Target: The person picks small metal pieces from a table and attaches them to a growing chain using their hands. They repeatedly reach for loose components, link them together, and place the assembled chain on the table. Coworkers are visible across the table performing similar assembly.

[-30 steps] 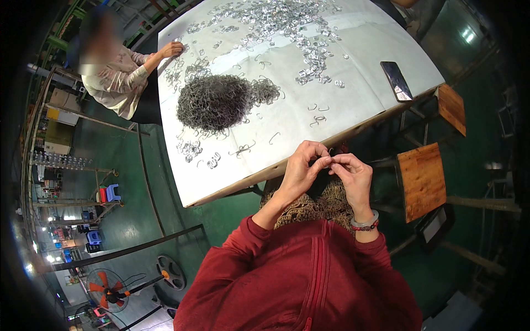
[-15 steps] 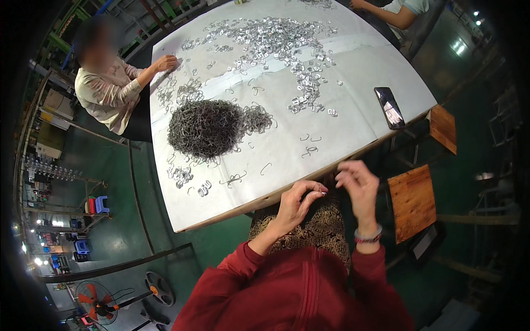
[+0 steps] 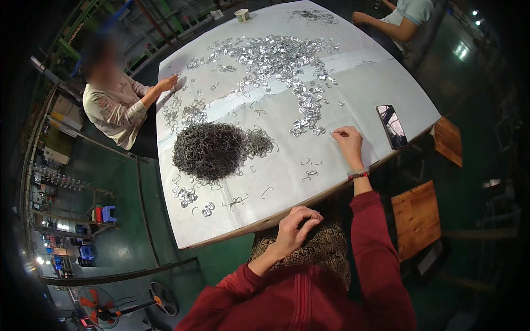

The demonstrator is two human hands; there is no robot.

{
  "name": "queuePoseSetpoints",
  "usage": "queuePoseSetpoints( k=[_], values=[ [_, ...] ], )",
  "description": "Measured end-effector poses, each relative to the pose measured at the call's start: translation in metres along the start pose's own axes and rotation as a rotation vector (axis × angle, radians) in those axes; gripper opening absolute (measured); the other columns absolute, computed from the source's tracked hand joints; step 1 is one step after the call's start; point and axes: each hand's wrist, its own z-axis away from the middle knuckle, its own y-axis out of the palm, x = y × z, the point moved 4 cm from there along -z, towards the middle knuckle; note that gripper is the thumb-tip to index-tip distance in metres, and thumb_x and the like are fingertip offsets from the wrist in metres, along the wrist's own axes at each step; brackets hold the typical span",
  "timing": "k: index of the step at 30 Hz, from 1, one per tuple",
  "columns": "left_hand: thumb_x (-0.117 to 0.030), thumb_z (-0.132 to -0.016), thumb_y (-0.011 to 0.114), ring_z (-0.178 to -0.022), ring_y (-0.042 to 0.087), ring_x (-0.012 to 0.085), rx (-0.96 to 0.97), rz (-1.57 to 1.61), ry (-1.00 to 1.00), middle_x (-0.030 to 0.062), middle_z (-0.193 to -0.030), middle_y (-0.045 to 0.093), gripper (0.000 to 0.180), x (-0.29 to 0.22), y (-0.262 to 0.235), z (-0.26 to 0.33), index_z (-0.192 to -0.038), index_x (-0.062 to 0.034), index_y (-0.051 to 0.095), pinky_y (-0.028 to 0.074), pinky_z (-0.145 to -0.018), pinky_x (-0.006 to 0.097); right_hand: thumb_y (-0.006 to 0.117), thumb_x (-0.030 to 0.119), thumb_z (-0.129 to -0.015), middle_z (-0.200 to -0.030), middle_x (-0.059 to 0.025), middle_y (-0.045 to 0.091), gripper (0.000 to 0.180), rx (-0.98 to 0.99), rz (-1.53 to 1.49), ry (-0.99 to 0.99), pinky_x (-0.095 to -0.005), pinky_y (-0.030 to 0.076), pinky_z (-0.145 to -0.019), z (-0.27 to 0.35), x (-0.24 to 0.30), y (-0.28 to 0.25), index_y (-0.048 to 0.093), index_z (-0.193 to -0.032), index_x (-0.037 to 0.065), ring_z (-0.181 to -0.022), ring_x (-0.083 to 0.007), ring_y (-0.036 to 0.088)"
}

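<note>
My right hand (image 3: 349, 146) is over the table, its fingertips pinched together just right of the near end of a scatter of small silver metal buckles (image 3: 309, 105). Whatever it pinches is too small to make out. Off the table's near edge, above my lap, my left hand (image 3: 295, 229) is closed with thumb and forefinger together; what lies between them I cannot make out. A big heap of dark bent wire hooks (image 3: 207, 151) rises on the left of the table, a smaller pile of hooks (image 3: 258, 142) beside it. A few loose hooks (image 3: 310, 175) lie between my hands and the heap.
The white-covered table (image 3: 342, 105) bears a black phone (image 3: 391, 127) at its right edge and a paper cup (image 3: 242, 15) at the far side. Co-workers sit left (image 3: 116, 107) and far right (image 3: 406, 25). A wooden stool (image 3: 417, 220) stands right of me.
My right hand has gone from beside my left hand up and forward over the table to the buckles. The left hand stays above my lap, still pinched. The view has tilted slightly.
</note>
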Motion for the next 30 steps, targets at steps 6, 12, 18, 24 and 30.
queuePoseSetpoints(
  k=[6, 12, 18, 24, 30],
  values=[
    [0.002, -0.086, 0.064, -0.086, 0.065, 0.0199, 0.002, -0.015, 0.093, 0.0110, -0.090, 0.067, 0.006, -0.006, 0.002, -0.003, -0.091, 0.0013, 0.061, 0.051, -0.078, 0.030, 0.067, 0.003, -0.085, -0.086, -0.0100, 0.068, 0.009, 0.141, -0.746, 0.243, -0.0263, 0.053, -0.070, 0.066, 0.018, -0.035, 0.067, -0.090, -0.004, -0.078, -0.0155, 0.066],
    [-0.005, -0.087, 0.067, -0.079, 0.064, 0.0169, -0.020, -0.028, 0.050, 0.0085, -0.087, 0.067, 0.009, -0.003, 0.008, -0.009, -0.094, -0.0005, 0.065, 0.050, -0.072, 0.028, 0.064, -0.003, -0.087, -0.089, -0.0108, 0.067, 0.019, 0.343, -0.853, 0.327, -0.0250, 0.055, -0.070, 0.140, 0.077, -0.059, 0.063, -0.105, -0.007, -0.076, -0.0164, 0.066],
    [-0.010, -0.088, 0.067, -0.077, 0.064, 0.0162, -0.044, 0.002, 0.064, 0.0064, -0.086, 0.067, 0.012, -0.002, 0.010, -0.014, -0.097, -0.0025, 0.065, 0.050, -0.071, 0.028, 0.064, -0.007, -0.085, -0.094, -0.0144, 0.068, 0.024, 0.354, -0.792, 0.247, -0.0237, 0.054, -0.070, 0.169, 0.110, -0.067, 0.062, -0.109, -0.010, -0.078, -0.0154, 0.065],
    [-0.012, -0.088, 0.064, -0.078, 0.063, 0.0251, -0.007, -0.033, 0.076, 0.0110, -0.084, 0.065, 0.012, -0.006, 0.002, -0.010, -0.095, -0.0018, 0.063, 0.049, -0.068, 0.034, 0.065, -0.010, -0.082, -0.091, -0.0154, 0.068, 0.021, 0.248, -0.618, 0.183, -0.0240, 0.054, -0.068, 0.182, 0.127, -0.070, 0.063, -0.103, -0.010, -0.073, -0.0151, 0.065],
    [-0.016, -0.086, 0.068, -0.092, 0.064, 0.0272, -0.074, 0.017, 0.037, 0.0111, -0.096, 0.067, 0.022, 0.013, -0.016, -0.005, -0.104, -0.0043, 0.064, 0.049, -0.080, 0.035, 0.065, -0.013, -0.081, -0.091, -0.0157, 0.067, 0.020, 0.232, -0.652, 0.147, -0.0262, 0.055, -0.066, 0.196, 0.131, -0.064, 0.062, -0.101, -0.009, -0.074, -0.0166, 0.065]
  ],
)
